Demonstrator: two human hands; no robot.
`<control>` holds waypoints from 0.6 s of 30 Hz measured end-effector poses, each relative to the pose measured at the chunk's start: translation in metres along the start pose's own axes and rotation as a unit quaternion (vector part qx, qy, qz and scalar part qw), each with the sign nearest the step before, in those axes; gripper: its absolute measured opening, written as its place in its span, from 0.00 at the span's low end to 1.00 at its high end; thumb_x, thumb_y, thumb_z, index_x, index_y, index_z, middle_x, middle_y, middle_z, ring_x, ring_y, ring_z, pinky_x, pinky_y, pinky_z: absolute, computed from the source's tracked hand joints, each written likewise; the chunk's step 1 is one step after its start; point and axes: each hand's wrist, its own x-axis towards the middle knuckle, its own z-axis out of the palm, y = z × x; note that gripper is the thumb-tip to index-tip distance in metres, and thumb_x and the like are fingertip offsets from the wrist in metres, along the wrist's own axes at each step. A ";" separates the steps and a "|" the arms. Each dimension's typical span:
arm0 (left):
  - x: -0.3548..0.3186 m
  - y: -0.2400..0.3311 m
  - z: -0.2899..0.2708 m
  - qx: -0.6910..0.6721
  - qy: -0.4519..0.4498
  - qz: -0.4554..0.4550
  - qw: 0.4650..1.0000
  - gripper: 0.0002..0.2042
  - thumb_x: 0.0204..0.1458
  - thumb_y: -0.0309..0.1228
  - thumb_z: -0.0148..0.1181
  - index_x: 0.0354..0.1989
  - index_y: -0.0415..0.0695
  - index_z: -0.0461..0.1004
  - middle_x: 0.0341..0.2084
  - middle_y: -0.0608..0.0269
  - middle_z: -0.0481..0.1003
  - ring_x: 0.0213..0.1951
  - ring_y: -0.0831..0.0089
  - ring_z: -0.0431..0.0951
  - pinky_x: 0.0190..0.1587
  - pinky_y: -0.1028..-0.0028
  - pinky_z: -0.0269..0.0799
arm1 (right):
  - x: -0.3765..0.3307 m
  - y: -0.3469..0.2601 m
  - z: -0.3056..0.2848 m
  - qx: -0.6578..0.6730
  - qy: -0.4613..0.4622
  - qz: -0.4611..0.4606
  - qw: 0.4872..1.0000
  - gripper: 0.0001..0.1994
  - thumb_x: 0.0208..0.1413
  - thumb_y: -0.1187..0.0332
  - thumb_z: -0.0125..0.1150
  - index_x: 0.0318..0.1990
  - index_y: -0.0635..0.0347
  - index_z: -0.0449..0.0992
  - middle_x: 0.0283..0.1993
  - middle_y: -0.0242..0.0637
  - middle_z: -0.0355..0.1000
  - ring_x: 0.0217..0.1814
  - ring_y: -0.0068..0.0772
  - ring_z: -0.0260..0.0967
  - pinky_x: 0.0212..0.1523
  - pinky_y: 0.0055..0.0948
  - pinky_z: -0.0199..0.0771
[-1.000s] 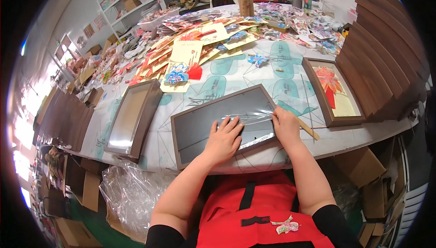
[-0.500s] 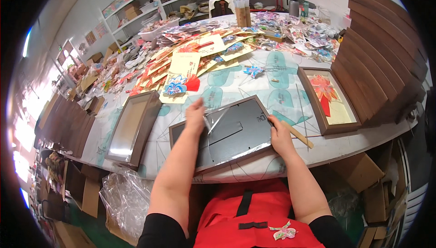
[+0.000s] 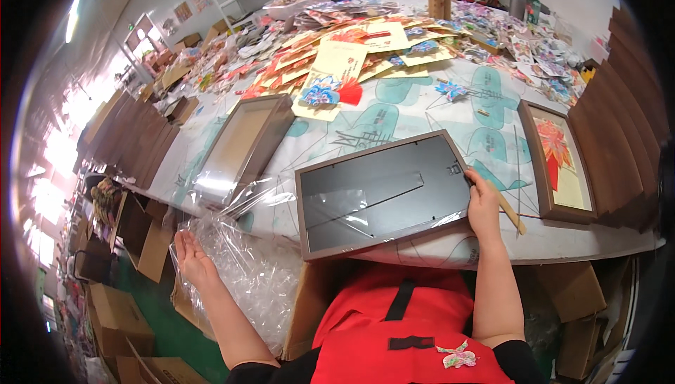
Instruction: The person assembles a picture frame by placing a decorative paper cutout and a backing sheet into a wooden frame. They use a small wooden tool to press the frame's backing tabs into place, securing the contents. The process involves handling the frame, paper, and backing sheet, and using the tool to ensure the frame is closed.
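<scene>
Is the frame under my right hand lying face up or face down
Face down. The frame shows its dark backing board with the stand strut and a clip, not a picture. The right hand grips its right edge.

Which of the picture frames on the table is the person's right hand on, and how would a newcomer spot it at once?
Start at the big round table with the teal-patterned cover and look to its near edge, just above the red apron. The frame lies there back-up under the right hand. Unlike the frame with a red leaf to its right, it shows a dark grey backing board.
</scene>
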 end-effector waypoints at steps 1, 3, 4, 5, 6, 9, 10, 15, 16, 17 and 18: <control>0.005 0.001 -0.017 0.002 0.026 0.006 1.000 0.14 0.57 0.15 0.43 0.50 0.30 0.67 0.46 0.53 0.71 0.49 0.69 0.71 0.51 0.76 0.71 | 0.000 0.001 0.000 0.002 -0.004 -0.001 1.000 0.16 0.55 0.80 0.42 0.49 0.67 0.72 0.51 0.50 0.71 0.56 0.45 0.67 0.58 0.32 0.61; 0.003 -0.003 -0.030 0.050 0.012 0.066 0.996 0.15 0.55 0.14 0.40 0.48 0.32 0.70 0.41 0.56 0.72 0.43 0.72 0.72 0.46 0.78 0.70 | 0.000 -0.008 -0.002 0.001 -0.010 0.010 1.000 0.15 0.55 0.80 0.43 0.48 0.67 0.73 0.48 0.49 0.71 0.54 0.44 0.68 0.56 0.32 0.62; -0.002 -0.005 -0.038 0.152 -0.049 0.049 0.986 0.15 0.53 0.15 0.42 0.47 0.33 0.70 0.40 0.58 0.73 0.40 0.74 0.72 0.43 0.79 0.69 | 0.000 -0.010 -0.002 0.000 -0.012 0.015 1.000 0.15 0.55 0.79 0.43 0.48 0.67 0.73 0.47 0.48 0.72 0.52 0.44 0.68 0.55 0.32 0.63; -0.026 -0.008 -0.012 0.246 -0.112 0.027 0.962 0.16 0.51 0.15 0.44 0.47 0.34 0.71 0.39 0.59 0.73 0.37 0.75 0.72 0.41 0.80 0.68 | 0.000 -0.003 0.000 0.007 0.010 -0.006 1.000 0.14 0.55 0.79 0.44 0.47 0.67 0.74 0.45 0.48 0.72 0.51 0.43 0.68 0.54 0.32 0.63; -0.049 -0.012 0.013 0.330 -0.207 0.052 0.919 0.16 0.49 0.17 0.48 0.48 0.35 0.71 0.39 0.60 0.74 0.35 0.76 0.71 0.39 0.79 0.68 | 0.000 -0.004 0.000 -0.005 0.001 -0.001 1.000 0.14 0.55 0.79 0.45 0.48 0.67 0.73 0.47 0.48 0.72 0.52 0.43 0.69 0.55 0.32 0.64; -0.110 -0.024 0.096 0.502 -0.453 0.148 0.722 0.20 0.47 0.27 0.58 0.51 0.41 0.71 0.44 0.57 0.74 0.39 0.69 0.74 0.41 0.73 0.70 | -0.003 -0.006 -0.002 -0.101 0.024 -0.041 0.994 0.15 0.54 0.79 0.47 0.49 0.67 0.71 0.50 0.48 0.72 0.54 0.45 0.68 0.56 0.34 0.64; -0.119 -0.033 0.114 0.501 -0.490 0.235 0.673 0.21 0.47 0.29 0.60 0.52 0.41 0.71 0.44 0.56 0.73 0.39 0.66 0.74 0.41 0.70 0.71 | -0.005 -0.006 0.000 -0.163 0.055 -0.092 0.981 0.15 0.53 0.79 0.49 0.50 0.66 0.71 0.51 0.47 0.71 0.55 0.46 0.67 0.56 0.36 0.63; -0.130 -0.064 0.138 0.500 -0.624 0.198 0.567 0.16 0.46 0.32 0.64 0.44 0.43 0.72 0.36 0.54 0.73 0.36 0.57 0.73 0.39 0.64 0.69 | -0.033 -0.055 0.023 -0.144 -0.054 -0.265 0.952 0.19 0.48 0.69 0.60 0.49 0.61 0.71 0.53 0.45 0.70 0.58 0.50 0.64 0.59 0.43 0.60; -0.129 -0.070 0.137 0.492 -0.633 0.206 0.561 0.13 0.47 0.31 0.63 0.41 0.42 0.72 0.33 0.55 0.72 0.36 0.56 0.72 0.39 0.64 0.69 | -0.039 -0.058 0.029 -0.154 -0.094 -0.273 0.945 0.20 0.48 0.66 0.61 0.49 0.61 0.71 0.53 0.44 0.70 0.58 0.51 0.64 0.59 0.44 0.60; -0.128 -0.073 0.137 0.485 -0.642 0.213 0.554 0.11 0.47 0.30 0.62 0.37 0.41 0.72 0.31 0.55 0.71 0.36 0.55 0.72 0.38 0.63 0.68 | -0.043 -0.058 0.032 -0.164 -0.135 -0.279 0.937 0.21 0.47 0.62 0.63 0.49 0.60 0.72 0.53 0.44 0.70 0.58 0.51 0.64 0.59 0.45 0.60; -0.127 -0.074 0.136 0.455 -0.649 0.244 0.558 0.09 0.48 0.29 0.61 0.36 0.41 0.71 0.30 0.55 0.71 0.36 0.55 0.72 0.38 0.63 0.68 | -0.044 -0.057 0.033 -0.185 -0.133 -0.293 0.929 0.23 0.46 0.59 0.64 0.48 0.60 0.72 0.53 0.43 0.70 0.58 0.50 0.64 0.59 0.46 0.59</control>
